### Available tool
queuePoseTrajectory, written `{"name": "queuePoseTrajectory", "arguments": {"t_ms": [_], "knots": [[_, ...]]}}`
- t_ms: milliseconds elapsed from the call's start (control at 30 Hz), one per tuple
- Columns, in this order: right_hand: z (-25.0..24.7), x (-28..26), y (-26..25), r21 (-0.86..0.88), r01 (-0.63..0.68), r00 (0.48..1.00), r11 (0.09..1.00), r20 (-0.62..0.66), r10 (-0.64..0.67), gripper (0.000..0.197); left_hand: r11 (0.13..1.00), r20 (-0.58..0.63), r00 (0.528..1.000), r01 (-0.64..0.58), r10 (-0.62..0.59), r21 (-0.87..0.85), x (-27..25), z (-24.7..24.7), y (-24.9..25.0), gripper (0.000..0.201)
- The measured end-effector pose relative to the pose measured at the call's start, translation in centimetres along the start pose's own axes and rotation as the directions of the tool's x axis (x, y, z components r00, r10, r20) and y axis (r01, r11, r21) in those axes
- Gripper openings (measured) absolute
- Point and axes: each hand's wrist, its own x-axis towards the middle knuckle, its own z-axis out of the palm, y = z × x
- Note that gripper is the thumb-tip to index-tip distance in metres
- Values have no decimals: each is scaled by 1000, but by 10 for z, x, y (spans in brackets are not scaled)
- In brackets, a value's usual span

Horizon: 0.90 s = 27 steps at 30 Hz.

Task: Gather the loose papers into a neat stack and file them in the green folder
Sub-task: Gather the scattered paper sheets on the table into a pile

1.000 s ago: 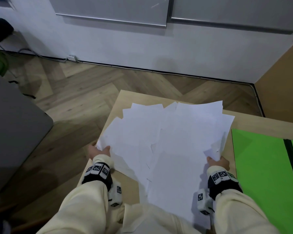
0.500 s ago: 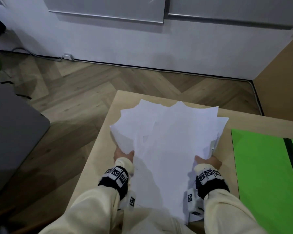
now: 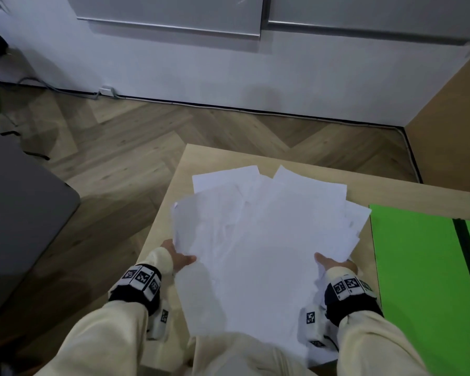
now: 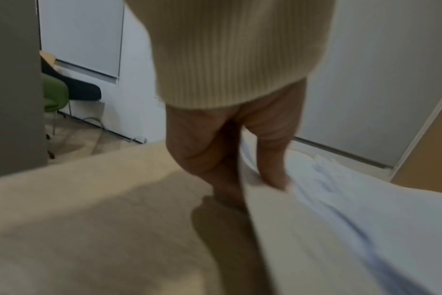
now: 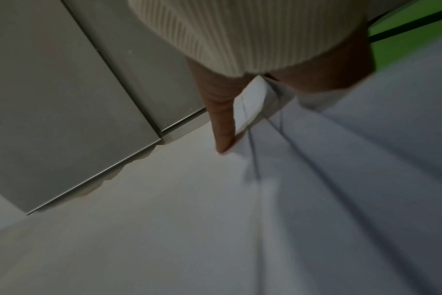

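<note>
Left hand [image 3: 178, 257] and right hand [image 3: 334, 263] are pinching opposite edges of the fanned papers [image 3: 261, 240], thumbs on top; green folder [image 3: 418, 267] is lying just beside, on the table [image 3: 209, 158]

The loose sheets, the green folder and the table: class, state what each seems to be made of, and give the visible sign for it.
Loose sheets: thin white paper, matt; they bend and fan unevenly between the left hand and right hand.
Green folder: bright green, smooth and flat with a dark strip across it; card or plastic, the look leaves it open.
Table: pale wood or wood-look board, matt, faint grain.
</note>
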Motion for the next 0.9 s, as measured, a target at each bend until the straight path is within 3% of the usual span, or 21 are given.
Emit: {"name": "queuePoseTrajectory", "arguments": {"t_ms": [67, 133, 200, 267, 400, 467, 600, 667, 733, 800, 900], "knots": [[6, -10, 0, -27, -24, 1000, 999, 19, 24, 69, 982, -107, 994, -36, 17, -184, -5, 7, 8, 69], [10, -20, -1, -13, -52, 999, 999, -3, 52, 64, 935, -213, 977, -63, -14, -350, -1, 16, 13, 59], [8, -24, 1, 64, -36, 995, 997, -90, 42, 52, 912, -231, 973, -72, -25, -403, -2, 20, 15, 54], [7, -19, 9, 110, -30, 984, 993, -170, 49, 47, 911, -196, 980, -47, -38, -410, 2, 27, 11, 53], [14, -18, 22, 93, -104, 960, 990, -252, 125, 62, 932, -92, 995, 3, -39, -363, 18, 47, -5, 54], [17, -17, 25, 73, -128, 945, 989, -294, 144, 50, 951, -57, 997, 33, -53, -307, 4, 47, -2, 57], [46, 67, 71, 84, -37, 974, 996, -219, 55, 77, 963, -73, 997, 8, -29, -271, -13, 41, 3, 59], [49, 92, 73, 25, -9, 964, 1000, -267, 15, 52, 971, -60, 998, 4, -19, -237, -12, 40, 1, 61], [30, 41, 42, 43, 27, 944, 999, -329, -11, 39, 981, -62, 998, -1, -11, -196, -13, 40, -1, 64], [15, -9, 16, 58, 67, 955, 996, -292, -48, 30, 983, -64, 998, -6, -6, -186, -11, 39, -4, 64], [6, -28, 9, 63, 157, 970, 986, -197, -142, 38, 979, -66, 998, -29, 16, -201, -11, 39, -7, 64]]}}
